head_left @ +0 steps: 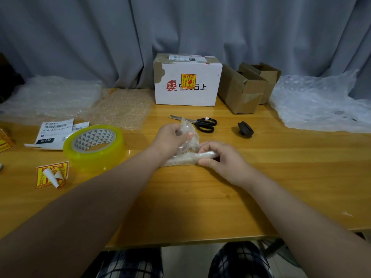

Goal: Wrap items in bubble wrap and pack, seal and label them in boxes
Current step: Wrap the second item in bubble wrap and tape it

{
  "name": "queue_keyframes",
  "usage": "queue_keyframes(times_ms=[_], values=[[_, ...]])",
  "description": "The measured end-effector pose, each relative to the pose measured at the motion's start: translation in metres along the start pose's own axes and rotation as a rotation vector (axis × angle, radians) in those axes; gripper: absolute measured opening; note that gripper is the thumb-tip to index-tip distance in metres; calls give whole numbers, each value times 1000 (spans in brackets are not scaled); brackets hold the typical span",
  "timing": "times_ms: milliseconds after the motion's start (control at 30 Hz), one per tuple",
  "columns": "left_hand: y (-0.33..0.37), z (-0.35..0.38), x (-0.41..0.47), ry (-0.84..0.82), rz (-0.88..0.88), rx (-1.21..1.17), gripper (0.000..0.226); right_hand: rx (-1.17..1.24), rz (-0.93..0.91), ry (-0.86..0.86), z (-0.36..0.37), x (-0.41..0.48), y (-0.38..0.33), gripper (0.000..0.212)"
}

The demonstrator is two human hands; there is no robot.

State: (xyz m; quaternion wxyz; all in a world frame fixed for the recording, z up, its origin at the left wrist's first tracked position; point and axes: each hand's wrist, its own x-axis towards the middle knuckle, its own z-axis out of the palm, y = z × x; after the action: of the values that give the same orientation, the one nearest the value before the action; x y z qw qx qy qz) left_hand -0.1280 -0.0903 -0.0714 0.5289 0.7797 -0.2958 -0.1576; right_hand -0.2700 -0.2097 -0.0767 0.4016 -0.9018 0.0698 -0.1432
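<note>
A small sheet of clear bubble wrap (187,157) lies partly rolled on the wooden table (200,197) in the middle. My left hand (170,138) pinches its raised loose end. My right hand (220,158) grips the rolled part at its right end. Whatever is inside the roll is hidden. A white box (187,93) with a yellow fragile sticker stands closed at the back. Black-handled scissors (200,123) lie just behind my hands. A roll of clear yellow tape (94,145) sits to the left.
A black round object (245,129) lies right of the scissors. Two brown cardboard boxes (243,91) stand at the back right. Bubble wrap sheets (120,107) cover the back left and a heap (321,105) the right. Shipping labels (54,133) and fragile stickers (51,174) lie left.
</note>
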Motion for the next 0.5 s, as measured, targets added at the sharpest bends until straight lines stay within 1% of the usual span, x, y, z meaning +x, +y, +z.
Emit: queue_keyframes(times_ms=[100, 133, 233, 300, 333, 367, 433, 500], values=[[7, 0, -11, 34, 162, 54, 25, 113, 18, 65, 4, 3, -4, 8], [7, 1, -15, 47, 233, 92, 25, 156, 31, 85, 6, 6, -5, 7], [4, 4, -23, 113, 430, 203, 24, 239, 70, 162, 10, 13, -8, 18], [0, 1, -25, 124, 485, 208, 17, 206, 60, 183, 10, 17, -9, 26], [-1, -2, -26, 98, 499, 206, 9, 171, 60, 179, 10, 19, -10, 28], [-1, -5, -28, 62, 520, 214, 2, 135, 72, 168, 10, 22, -11, 24], [0, -11, -31, 44, 558, 298, 12, 118, 116, 135, 8, 26, -11, 16], [-1, -16, -29, 42, 560, 348, 13, 173, 174, 74, 4, 31, -12, 16]])
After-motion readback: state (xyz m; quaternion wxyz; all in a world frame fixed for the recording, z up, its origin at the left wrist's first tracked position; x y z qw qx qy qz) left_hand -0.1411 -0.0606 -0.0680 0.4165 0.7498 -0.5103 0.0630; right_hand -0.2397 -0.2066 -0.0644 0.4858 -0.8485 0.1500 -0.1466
